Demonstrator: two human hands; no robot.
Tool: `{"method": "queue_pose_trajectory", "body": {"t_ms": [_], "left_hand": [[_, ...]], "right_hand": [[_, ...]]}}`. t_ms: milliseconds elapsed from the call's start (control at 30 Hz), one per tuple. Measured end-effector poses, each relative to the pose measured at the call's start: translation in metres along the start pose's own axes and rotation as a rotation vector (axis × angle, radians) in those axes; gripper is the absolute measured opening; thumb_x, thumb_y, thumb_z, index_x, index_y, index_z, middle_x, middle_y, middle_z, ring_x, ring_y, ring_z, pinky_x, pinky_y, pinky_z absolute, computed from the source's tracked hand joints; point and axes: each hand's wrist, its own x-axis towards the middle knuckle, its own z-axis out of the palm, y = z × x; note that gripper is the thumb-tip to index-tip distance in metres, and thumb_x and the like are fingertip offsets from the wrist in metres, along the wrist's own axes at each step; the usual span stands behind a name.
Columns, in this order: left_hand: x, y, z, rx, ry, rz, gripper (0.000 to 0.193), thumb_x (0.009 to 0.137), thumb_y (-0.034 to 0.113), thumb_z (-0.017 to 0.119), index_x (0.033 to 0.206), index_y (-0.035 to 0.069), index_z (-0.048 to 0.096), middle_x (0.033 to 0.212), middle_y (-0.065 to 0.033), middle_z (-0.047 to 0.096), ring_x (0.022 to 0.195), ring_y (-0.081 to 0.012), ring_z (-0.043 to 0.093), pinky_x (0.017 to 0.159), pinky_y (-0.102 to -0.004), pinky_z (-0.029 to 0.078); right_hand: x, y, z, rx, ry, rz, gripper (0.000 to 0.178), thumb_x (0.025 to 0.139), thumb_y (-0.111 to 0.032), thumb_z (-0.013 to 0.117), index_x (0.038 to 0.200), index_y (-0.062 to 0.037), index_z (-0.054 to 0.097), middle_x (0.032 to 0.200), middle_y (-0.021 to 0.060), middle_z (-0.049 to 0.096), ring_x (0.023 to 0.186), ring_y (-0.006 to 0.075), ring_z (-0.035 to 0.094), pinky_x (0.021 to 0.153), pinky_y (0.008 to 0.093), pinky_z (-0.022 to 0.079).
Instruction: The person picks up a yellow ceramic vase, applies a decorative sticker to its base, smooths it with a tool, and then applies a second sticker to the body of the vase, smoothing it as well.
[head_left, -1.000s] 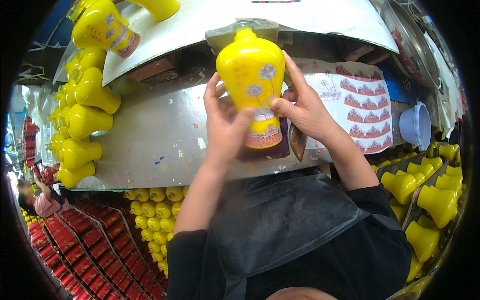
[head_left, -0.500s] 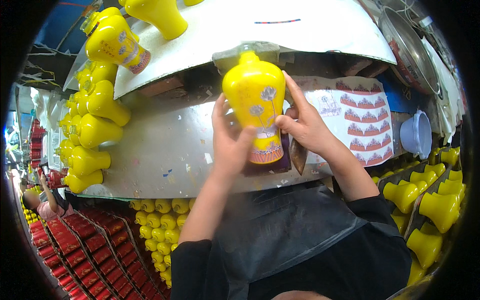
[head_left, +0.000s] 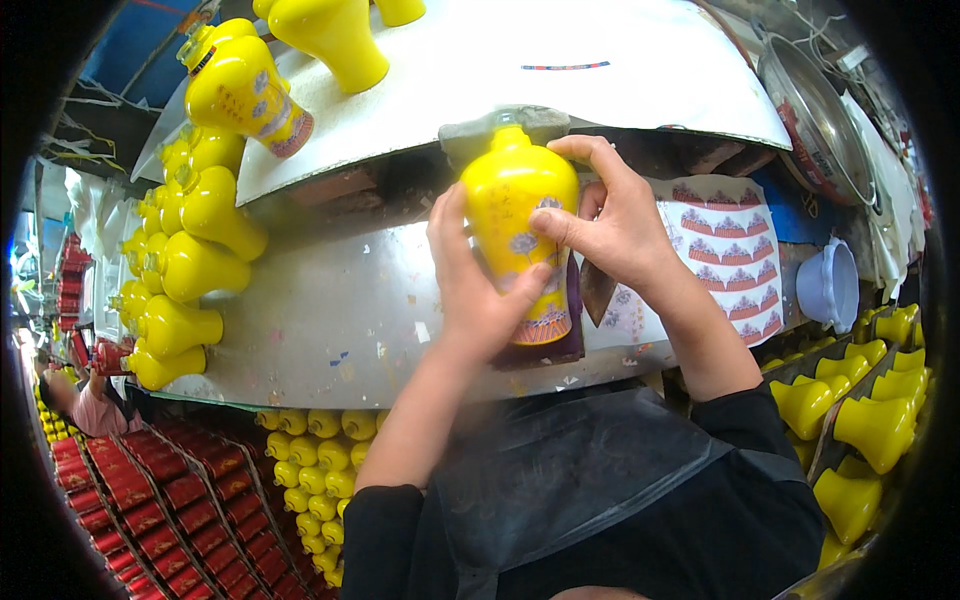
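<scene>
A yellow glossy bottle (head_left: 500,195) with a clear glass neck lies tilted before me, its neck pointing away. Lotus prints and a patterned band at its base decorate it. My left hand (head_left: 478,300) grips its left side, thumb across the lower front. My right hand (head_left: 640,225) holds the right side, with the thumb on the flower print and the index finger by the shoulder. A grey cloth (head_left: 460,145) shows behind the neck, and a dark purple pad (head_left: 575,335) beneath the bottle. Beside it is a brown pointed piece (head_left: 597,290), partly hidden by my right hand.
Decal sheets (head_left: 737,225) lie to the right on the metal table (head_left: 310,290). Yellow bottles (head_left: 200,262) line its left end; one decorated bottle (head_left: 245,90) leans on the white board (head_left: 460,60). A lavender bucket (head_left: 828,285) stands right. Another person (head_left: 95,405) is far left.
My right thumb has moved up from the bottle's lower edge onto the flower print. My left thumb reaches further across the front. The whole view has shifted slightly.
</scene>
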Motion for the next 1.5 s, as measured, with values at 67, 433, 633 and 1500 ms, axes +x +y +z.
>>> {"method": "queue_pose_trajectory", "body": {"t_ms": [67, 433, 633, 1500], "left_hand": [[0.000, 0.000, -0.001, -0.003, -0.003, 0.009, 0.105, 0.077, 0.037, 0.085, 0.158, 0.006, 0.026, 0.153, -0.0248, 0.034, 0.143, -0.0421, 0.036, 0.119, -0.0522, 0.032], [-0.002, 0.000, 0.000, 0.068, 0.008, 0.007, 0.109, 0.077, 0.040, 0.086, 0.159, 0.004, 0.024, 0.156, -0.0269, 0.032, 0.143, -0.0433, 0.037, 0.120, -0.0526, 0.032], [0.001, 0.017, -0.008, -0.175, 0.004, -0.101, 0.102, 0.090, 0.040, 0.077, 0.164, 0.004, 0.015, 0.158, -0.0248, 0.031, 0.144, -0.0384, 0.039, 0.119, -0.0500, 0.035], [-0.003, 0.031, -0.001, -0.478, -0.121, -0.402, 0.086, 0.109, 0.028, 0.049, 0.166, 0.006, -0.011, 0.169, -0.0195, 0.018, 0.152, -0.0304, 0.029, 0.124, -0.0403, 0.027]], "right_hand": [[0.007, 0.007, -0.005, 0.125, -0.009, 0.164, 0.047, 0.090, -0.034, 0.077, 0.124, -0.0027, 0.067, 0.108, 0.0134, 0.071, 0.092, 0.0237, 0.070, 0.085, 0.0354, 0.057], [0.002, -0.027, -0.027, -0.131, -0.261, -0.452, 0.030, 0.086, 0.002, 0.077, 0.114, -0.0067, 0.068, 0.103, 0.0094, 0.072, 0.086, 0.0205, 0.071, 0.077, 0.0304, 0.060], [0.003, -0.021, -0.028, -0.545, 0.201, -0.852, 0.033, 0.078, -0.005, 0.078, 0.109, -0.0129, 0.074, 0.089, 0.0043, 0.069, 0.077, 0.0213, 0.070, 0.068, 0.0322, 0.059], [-0.063, 0.012, -0.010, 0.223, 0.148, 0.003, 0.024, 0.091, -0.001, 0.075, 0.115, 0.0000, 0.071, 0.107, 0.0121, 0.077, 0.096, 0.0172, 0.074, 0.084, 0.0301, 0.060]]}}
